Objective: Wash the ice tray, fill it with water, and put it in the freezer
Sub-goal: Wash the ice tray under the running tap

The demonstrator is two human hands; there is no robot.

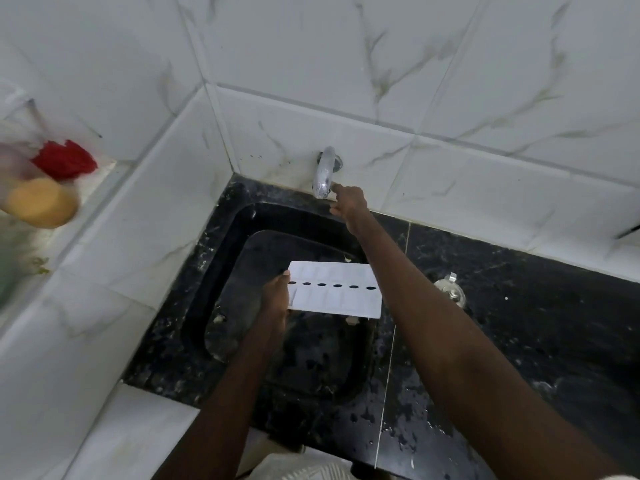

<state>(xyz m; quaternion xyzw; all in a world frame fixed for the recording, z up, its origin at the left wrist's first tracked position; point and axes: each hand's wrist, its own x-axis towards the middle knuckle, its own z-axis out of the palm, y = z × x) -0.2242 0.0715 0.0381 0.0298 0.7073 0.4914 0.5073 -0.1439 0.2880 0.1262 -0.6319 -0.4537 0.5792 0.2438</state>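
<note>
Now my left hand (pixel 275 296) pinches the white ice tray (pixel 337 289) by its 9 o'clock end, over the black sink (pixel 221 244), its long axis running 9 to 3. At 12 o'clock from it, my right hand (pixel 349 202) reaches the tap (pixel 323 174); whether those fingers grip, I cannot tell.

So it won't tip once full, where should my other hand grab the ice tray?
Pinch the flat rim at the free right short end of the ice tray, coming in from the right. It lies roughly level over the sink, and the left hand holds its left end, so that balances it.
</note>
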